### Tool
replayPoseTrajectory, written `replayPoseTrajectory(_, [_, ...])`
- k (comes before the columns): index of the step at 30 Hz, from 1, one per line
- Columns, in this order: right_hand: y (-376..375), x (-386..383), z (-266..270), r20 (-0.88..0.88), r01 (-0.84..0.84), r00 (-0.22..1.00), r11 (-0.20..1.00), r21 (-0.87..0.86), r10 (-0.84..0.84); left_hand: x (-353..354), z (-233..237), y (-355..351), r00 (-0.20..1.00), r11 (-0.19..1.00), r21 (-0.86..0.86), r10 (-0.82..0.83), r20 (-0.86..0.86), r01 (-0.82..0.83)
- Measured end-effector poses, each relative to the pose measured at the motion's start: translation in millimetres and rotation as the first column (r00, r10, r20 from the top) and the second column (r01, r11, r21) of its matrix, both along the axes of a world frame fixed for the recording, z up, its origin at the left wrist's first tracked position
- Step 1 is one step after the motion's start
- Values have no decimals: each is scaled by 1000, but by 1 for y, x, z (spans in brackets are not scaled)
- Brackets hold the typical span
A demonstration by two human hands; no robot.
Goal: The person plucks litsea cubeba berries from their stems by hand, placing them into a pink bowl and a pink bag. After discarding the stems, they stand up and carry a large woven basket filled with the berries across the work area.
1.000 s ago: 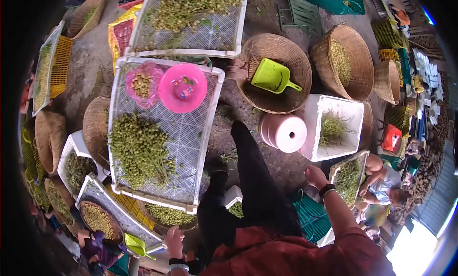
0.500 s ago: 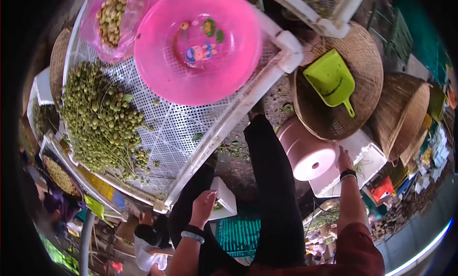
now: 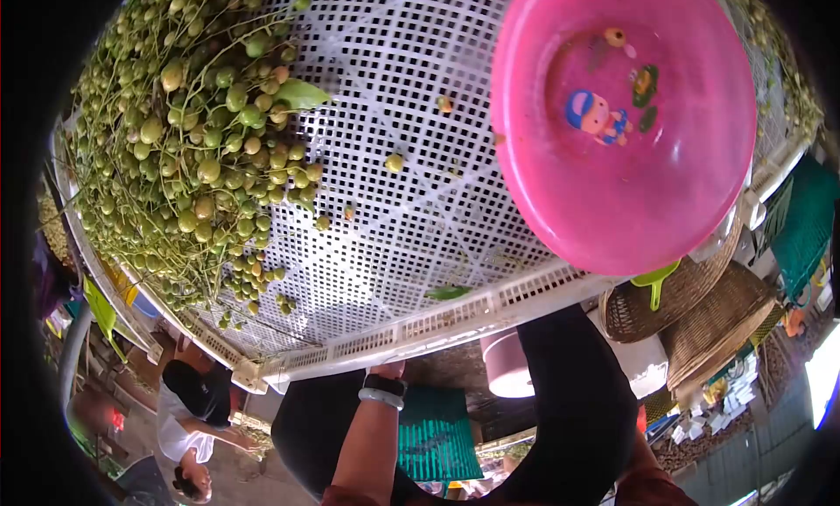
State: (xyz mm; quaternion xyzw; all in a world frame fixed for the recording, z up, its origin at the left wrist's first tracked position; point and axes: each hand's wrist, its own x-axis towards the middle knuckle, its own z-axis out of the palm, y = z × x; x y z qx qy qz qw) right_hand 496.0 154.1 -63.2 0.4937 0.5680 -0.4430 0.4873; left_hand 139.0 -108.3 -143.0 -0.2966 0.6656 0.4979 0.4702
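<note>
My left hand [image 3: 386, 369] is mostly hidden beneath the front rim of the white perforated tray [image 3: 411, 318]; only its back near the wrist shows. Below it, a dark band and a pale bangle circle the wrist. My right hand [image 3: 642, 421] is largely behind my right knee, so its fingers do not show. On the tray's left side lies a heap of small round green fruits [image 3: 210, 169] on thin stems. A pink basin [image 3: 700, 182] rests on the right side, with a few small bits and a cartoon figure at its bottom.
A pink stool [image 3: 507, 364] stands beyond my legs. At the right are woven baskets [image 3: 722, 322] and a green dustpan [image 3: 656, 283]. A teal crate [image 3: 437, 436] sits between my legs. Another person [image 3: 188, 427] is at the lower left.
My view has come closer to the tray and turned, so the basin appears farther right. My left hand has gone under the tray rim; my right hand has left the pink stool's side.
</note>
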Motion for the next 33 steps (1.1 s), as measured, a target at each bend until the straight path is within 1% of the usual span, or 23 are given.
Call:
replayPoseTrajectory(2, [11,-18,9,6,-69,998,995,-72,70,-8,-8,4,991,991,-1,134,11,-134])
replayPoseTrajectory(5, [41,-36,34,86,-189,973,955,-227,213,-16,-19,11,975,975,9,220,22,-221])
replayPoseTrajectory(7, [80,-51,56,189,-256,918,887,-384,347,-20,-28,15,965,964,33,262,19,-262])
replayPoseTrajectory(9, [127,-82,82,290,-271,821,783,-559,492,-21,-37,18,955,953,58,295,26,-296])
replayPoseTrajectory(10, [155,-106,100,349,-260,786,785,-562,510,-21,-41,21,951,948,69,309,26,-310])
replayPoseTrajectory(11, [183,-135,115,392,-247,783,819,-517,483,-21,-44,23,946,943,81,322,24,-323])
replayPoseTrajectory(12, [211,-169,133,390,-217,849,909,-354,355,-21,-48,24,943,939,91,331,21,-331])
replayPoseTrajectory(13, [235,-205,154,273,-51,958,991,-127,85,-21,-50,26,939,934,102,342,20,-343])
replayPoseTrajectory(14, [260,-224,177,83,-48,995,996,-72,54,-20,-53,27,937,930,113,350,16,-350])
replayPoseTrajectory(15, [272,-241,193,-285,108,948,986,-127,-140,-18,-55,30,935,926,127,356,15,-354])
replayPoseTrajectory(16, [277,-275,198,-485,25,868,986,-165,-103,-19,-58,31,934,923,146,358,15,-356])
replayPoseTrajectory(17, [277,-318,192,-641,-154,767,968,-199,-10,-18,-60,32,933,921,159,360,13,-357])
replayPoseTrajectory(18, [272,-362,178,-772,-331,633,922,-200,60,-20,-64,33,932,918,174,361,7,-357])
replayPoseTrajectory(19, [261,-397,166,-863,-484,492,861,-158,118,-22,-67,34,932,914,192,364,-2,-357])
replayPoseTrajectory(20, [243,-430,151,-933,-617,337,778,-118,126,-24,-70,35,928,909,209,372,-14,-361])
replayPoseTrajectory(21, [223,-449,138,-961,-698,238,713,-67,143,-25,-74,37,929,907,228,369,-27,-354])
replayPoseTrajectory(22, [200,-457,127,-965,-738,42,659,145,259,-27,-77,39,927,902,248,373,-37,-353])
replayPoseTrajectory(24, [153,-477,114,-872,-879,153,467,95,465,-30,-82,44,926,895,289,372,-63,-340])
replayPoseTrajectory(26, [109,-481,99,-888,-791,-140,489,366,438,-34,-85,50,922,886,333,373,-101,-322])
replayPoseTrajectory(29, [60,-470,86,-807,-733,-368,390,558,462,-38,-85,61,914,875,397,367,-172,-276])
replayPoseTrajectory(31, [35,-453,68,-757,-708,-386,357,610,527,-44,-82,68,911,870,432,355,-212,-238])
replayPoseTrajectory(33, [12,-431,51,-534,-563,-431,246,789,728,-49,-81,76,906,862,464,348,-241,-207])
